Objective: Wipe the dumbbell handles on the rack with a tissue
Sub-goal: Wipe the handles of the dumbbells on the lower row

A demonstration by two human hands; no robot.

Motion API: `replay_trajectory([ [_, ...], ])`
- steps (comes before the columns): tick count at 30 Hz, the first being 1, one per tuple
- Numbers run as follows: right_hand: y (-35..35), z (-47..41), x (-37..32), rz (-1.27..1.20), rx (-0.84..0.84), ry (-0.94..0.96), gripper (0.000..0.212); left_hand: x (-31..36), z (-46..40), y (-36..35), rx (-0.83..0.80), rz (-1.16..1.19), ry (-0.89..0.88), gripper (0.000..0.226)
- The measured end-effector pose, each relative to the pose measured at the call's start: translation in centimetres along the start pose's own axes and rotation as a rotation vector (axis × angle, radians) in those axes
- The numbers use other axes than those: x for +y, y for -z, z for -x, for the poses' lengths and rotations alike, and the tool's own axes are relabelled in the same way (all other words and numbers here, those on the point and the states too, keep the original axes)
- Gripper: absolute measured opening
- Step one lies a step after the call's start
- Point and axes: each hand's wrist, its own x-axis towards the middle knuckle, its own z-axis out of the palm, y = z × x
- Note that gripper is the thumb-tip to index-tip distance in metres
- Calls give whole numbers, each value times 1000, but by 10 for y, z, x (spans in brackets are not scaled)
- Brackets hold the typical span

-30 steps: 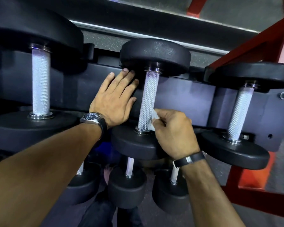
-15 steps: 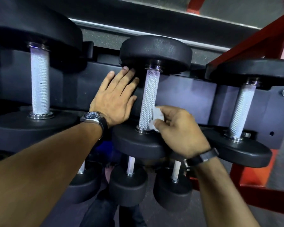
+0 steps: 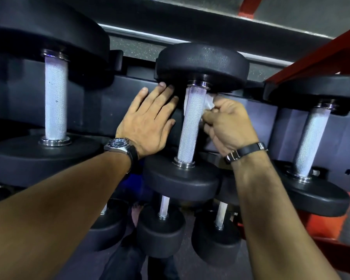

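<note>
- Pinched in the curled fingers of the right hand (image 3: pixel 228 126), the crumpled white tissue (image 3: pixel 209 104) touches the upper part of the knurled silver handle (image 3: pixel 191 126) of the middle black dumbbell (image 3: pixel 202 63) — just below its far head.
- Left hand (image 3: pixel 148 120) lies flat with straight fingers on the dark rack panel (image 3: pixel 113 102), beside this handle; it holds nothing.
- Two more dumbbells rest in the rack — the left silver handle (image 3: pixel 55 100) and the right silver handle (image 3: pixel 311 138).
</note>
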Motion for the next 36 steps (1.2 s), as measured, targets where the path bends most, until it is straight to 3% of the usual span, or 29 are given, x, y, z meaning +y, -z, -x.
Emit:
replay_trajectory([
  [5, 10, -1, -2, 55, -125, -94, 44, 0, 0, -1, -5, -10, 0, 49],
  [9, 7, -9, -1, 97, -52, -34, 43, 0, 0, -1, -2, -12, 3, 49],
  [12, 17, -7, -1, 285, -201, -96, 41, 1, 1, -1, -10, -1, 3, 49],
  [16, 15, -11, -4, 200, -48, -5, 49, 0, 0, -1, 1, -3, 1, 49],
  [20, 19, -5, 2, 362, -228, -115, 47, 0, 1, -2, 17, 14, 3, 48],
  [24, 17, -5, 1, 202, -65, -71, 45, 0, 1, -2, 31, 20, 6, 48],
  [27, 12, -2, 3, 281, -178, -108, 46, 0, 2, -3, 37, 24, 4, 48],
  [31, 12, -1, 3, 185, -89, -84, 46, -1, 1, -3, 39, 28, 6, 48],
  [34, 16, 5, 6, 290, -249, -176, 47, -1, 1, -3, 49, 32, 0, 48],
  [36, 18, 6, 7, 234, -190, -163, 46, -1, 1, -3, 38, 32, 1, 48],
])
